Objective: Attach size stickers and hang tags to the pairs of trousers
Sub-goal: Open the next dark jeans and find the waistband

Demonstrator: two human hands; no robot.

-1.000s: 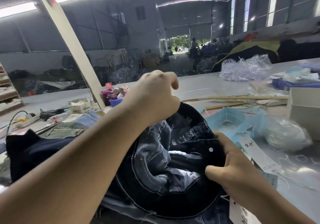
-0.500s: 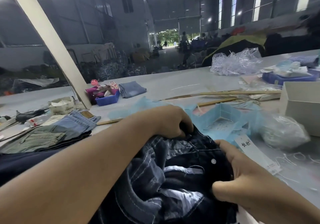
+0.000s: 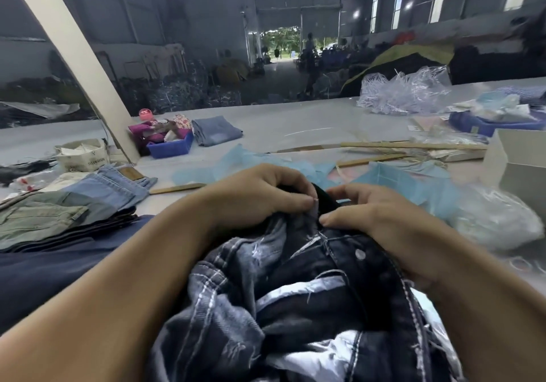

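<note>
A: Far left, what's on the table (image 3: 295,121)?

B: Stack of folded trousers (image 3: 68,213), green & lt blue on top, dark ones under. Small printed box (image 3: 81,154) behind it, then a slanted pale post (image 3: 76,59) w/ a blue bin (image 3: 171,147) of bits at its foot. Folded blue jeans (image 3: 217,130) just beside the bin.

A: And centre?

B: Dark jeans (image 3: 310,293) bunched up in front of the person, waistband up, metal button (image 3: 359,253) showing. Left hand (image 3: 260,195) has fingers curled, thumb & forefinger pinching the fabric edge at the top w/ a small pale bit there, can't tell what. Right hand (image 3: 381,219) just beside it, fingers curled over the waistband, thumb pressed on the denim.

A: Right side?

B: Lt blue paper (image 3: 393,178) behind the hands, wood sticks (image 3: 413,145), clear plastic bag (image 3: 496,219), white box (image 3: 517,163) at the edge. Heap of clear plastic fasteners (image 3: 404,92) farther back.
</note>
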